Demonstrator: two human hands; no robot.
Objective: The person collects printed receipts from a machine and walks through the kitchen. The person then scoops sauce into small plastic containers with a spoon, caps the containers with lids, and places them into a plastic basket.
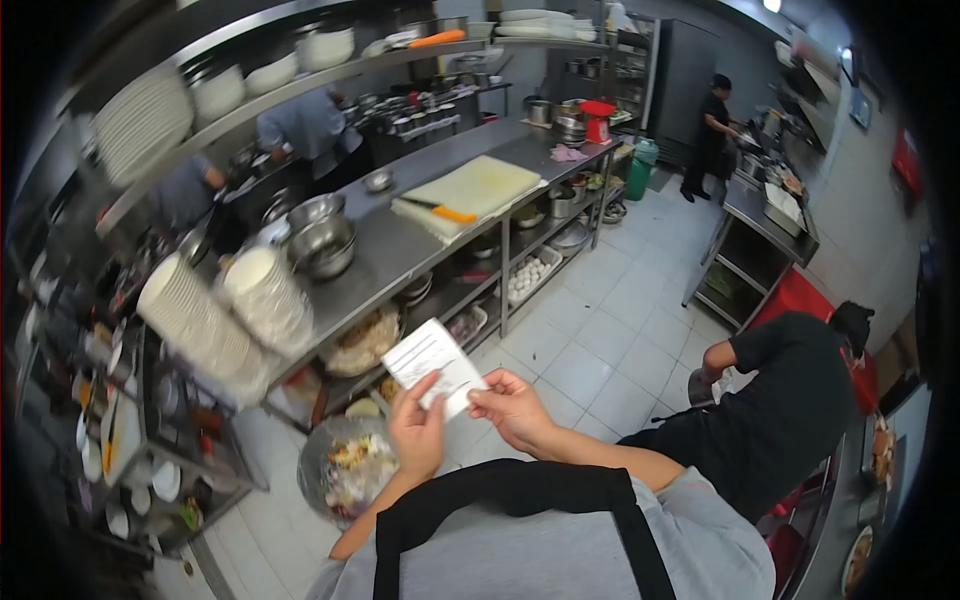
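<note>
A white paper slip [432,362] with printed lines is held up in front of my chest. My left hand [418,428] pinches its lower left side, with fingers lying on the printed face. My right hand [508,408] grips the lower right corner between thumb and fingers. Behind the slip runs the long steel counter [385,250]. On it lie a pale cutting board [475,195] and an orange-handled knife [450,213].
A bin of food scraps [350,465] stands on the floor at lower left. Stacked containers [260,290] and metal bowls [322,240] sit on the counter. A person in black [790,400] bends close at my right. Other people are at the back.
</note>
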